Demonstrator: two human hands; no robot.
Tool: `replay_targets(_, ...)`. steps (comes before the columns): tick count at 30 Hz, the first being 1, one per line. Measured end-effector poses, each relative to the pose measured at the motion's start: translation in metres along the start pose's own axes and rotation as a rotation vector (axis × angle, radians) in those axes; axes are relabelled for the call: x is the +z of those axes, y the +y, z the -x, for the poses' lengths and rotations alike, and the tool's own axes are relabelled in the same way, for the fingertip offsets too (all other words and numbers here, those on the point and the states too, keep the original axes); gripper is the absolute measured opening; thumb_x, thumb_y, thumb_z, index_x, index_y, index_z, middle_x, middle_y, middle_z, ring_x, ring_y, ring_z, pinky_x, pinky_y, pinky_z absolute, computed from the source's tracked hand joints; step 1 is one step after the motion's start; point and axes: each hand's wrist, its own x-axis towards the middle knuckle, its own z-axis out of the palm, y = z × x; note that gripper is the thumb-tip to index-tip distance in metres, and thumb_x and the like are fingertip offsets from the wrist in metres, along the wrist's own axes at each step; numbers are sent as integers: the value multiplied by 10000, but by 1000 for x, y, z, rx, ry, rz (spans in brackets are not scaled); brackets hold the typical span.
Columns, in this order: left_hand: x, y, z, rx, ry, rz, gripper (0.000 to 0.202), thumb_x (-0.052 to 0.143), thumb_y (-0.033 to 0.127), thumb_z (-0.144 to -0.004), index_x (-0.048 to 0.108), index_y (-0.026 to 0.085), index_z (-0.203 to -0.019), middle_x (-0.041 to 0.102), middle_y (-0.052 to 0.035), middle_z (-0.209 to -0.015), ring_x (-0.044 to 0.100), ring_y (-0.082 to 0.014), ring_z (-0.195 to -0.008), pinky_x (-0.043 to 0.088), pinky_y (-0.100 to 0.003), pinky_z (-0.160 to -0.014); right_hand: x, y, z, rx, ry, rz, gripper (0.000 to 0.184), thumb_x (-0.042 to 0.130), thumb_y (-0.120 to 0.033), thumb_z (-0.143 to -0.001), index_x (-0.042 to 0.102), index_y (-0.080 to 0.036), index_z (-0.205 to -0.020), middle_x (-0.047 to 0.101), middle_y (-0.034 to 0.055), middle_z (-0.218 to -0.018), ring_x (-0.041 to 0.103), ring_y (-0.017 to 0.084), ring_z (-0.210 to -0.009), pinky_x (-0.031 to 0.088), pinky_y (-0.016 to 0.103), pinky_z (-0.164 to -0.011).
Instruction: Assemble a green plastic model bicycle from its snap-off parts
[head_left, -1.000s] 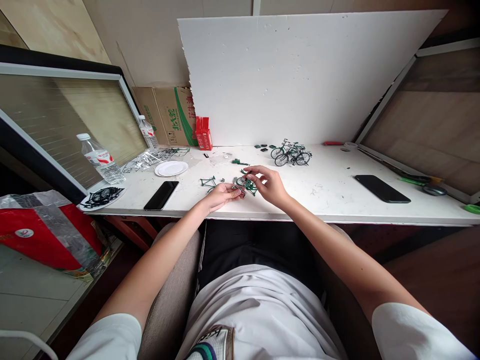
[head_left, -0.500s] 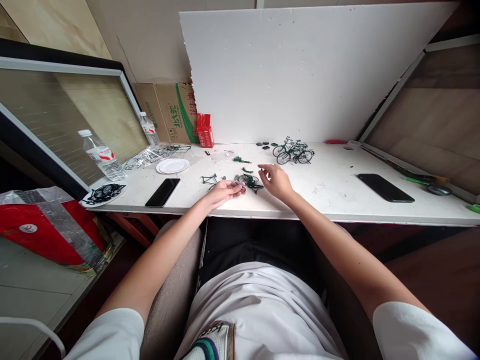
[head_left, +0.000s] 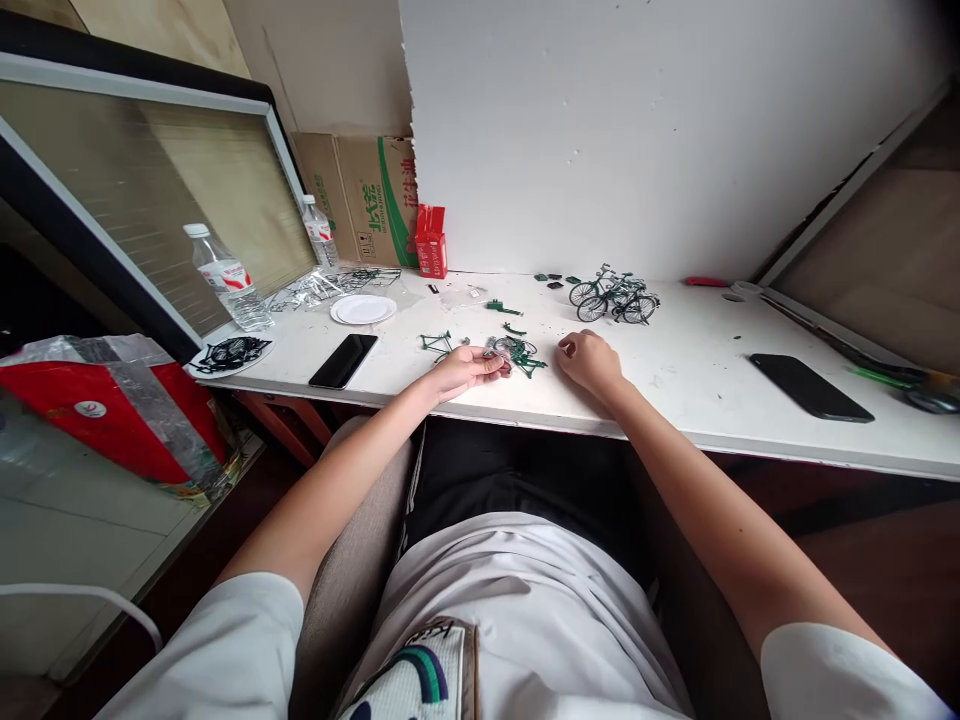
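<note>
My left hand (head_left: 469,372) is closed at the table's front, thumb and fingers pinching a small thing with grey and reddish parts that I cannot make out. Just beyond its fingertips lie green model bicycle parts (head_left: 531,362), with a thin spoked wheel among them. A green bicycle frame piece (head_left: 436,344) lies left of that hand. My right hand (head_left: 592,362) rests on the table to the right of the parts, fingers curled in; whatever they hold, if anything, is hidden. Behind it stand assembled model bicycles (head_left: 613,297), green and black.
A phone (head_left: 343,361), stacked white plates (head_left: 364,309) and a plate of black parts (head_left: 229,356) are at left. Water bottles (head_left: 229,280) and a red box (head_left: 431,243) stand behind. Small green pieces (head_left: 504,308) lie mid-table. Another black phone (head_left: 811,387) lies at right.
The view has shifted, so the table's things appear further right. My right hand has drawn away to the right from the green parts, its fingers now curled. My left hand keeps its pinch.
</note>
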Motion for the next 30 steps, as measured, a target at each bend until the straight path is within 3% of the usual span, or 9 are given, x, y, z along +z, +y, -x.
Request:
replay_targets(5, 1, 1, 0, -9, 15, 32, 333, 941, 232, -776, 795, 79, -1033, 775, -125, -1010, 741, -181, -961, 496, -370, -1017, -6, -9, 3, -76, 239, -67, 303, 547, -366, -995, 728, -178, -1148, 704, 155, -1173, 639, 293, -1093, 456, 313, -716)
replay_targets(9, -1, 1, 0, -13, 19, 53, 299, 922, 218, -801, 792, 82, -1033, 774, -122, -1000, 742, -177, -974, 488, -358, -1021, -30, -33, 10, -224, 524, -199, 269, 478, -346, -1038, 694, -187, -1021, 703, 106, -961, 635, 231, -883, 445, 318, -701)
replay_targets(12, -4, -2, -3, 1, -4, 64, 351, 942, 264, -779, 796, 82, -1041, 774, -122, -1003, 742, -174, -966, 478, -361, -1031, -49, -58, 30, -474, 675, -301, 219, 492, -331, -1042, 661, -200, -995, 655, 54, -816, 568, 176, -679, 456, 323, -685)
replay_targets(15, -6, -5, -6, 12, -13, 81, 363, 963, 278, -744, 798, 89, -1007, 775, -116, -988, 736, -168, -945, 478, -371, -1031, -56, -90, 71, -867, 650, -399, 100, 571, -273, -1014, 646, -222, -972, 614, 11, -718, 530, 149, -586, 430, 298, -605)
replay_targets(18, -6, -5, -7, 10, -6, 93, 329, 971, 242, -727, 793, 90, -959, 777, -111, -986, 729, -164, -937, 482, -381, -1037, -38, -129, 124, -1273, 392, -456, 76, 583, -236, -1029, 656, -220, -1044, 634, -4, -736, 543, 138, -601, 432, 287, -607)
replay_targets(21, -5, -4, -5, 8, -19, 89, 314, 953, 241, -755, 790, 83, -973, 774, -114, -983, 723, -158, -943, 477, -381, -1048, 4, -170, 161, -1408, -72, -283, 210, 525, -279, -1086, 699, -167, -1052, 693, 65, -846, 627, 175, -782, 479, 296, -699)
replay_targets(24, -4, -1, -3, 2, -30, 88, 314, 952, 249, -757, 789, 77, -963, 768, -110, -960, 724, -162, -941, 472, -385, -1053, 55, -206, 168, -1321, -515, -148, 268, 554, -304, -1075, 758, -164, -973, 756, 114, -1009, 676, 214, -997, 512, 285, -783)
replay_targets(26, -3, -1, -3, 0, -29, 89, 303, 951, 241, -758, 788, 78, -955, 766, -108, -953, 723, -164, -938, 472, -394, -1056, 85, -226, 164, -1187, -761, -32, 221, 618, -297, -1034, 806, -183, -1014, 790, 95, -1029, 718, 224, -989, 528, 287, -797)
replay_targets(30, -2, -1, -4, -15, -8, 77, 274, 940, 228, -774, 790, 86, -954, 770, -112, -954, 721, -168, -930, 482, -404, -1045, 120, -254, 165, -1014, -1022, 54, 236, 677, -339, -983, 832, -248, -1135, 812, 54, -1156, 761, 244, -1058, 570, 292, -840)
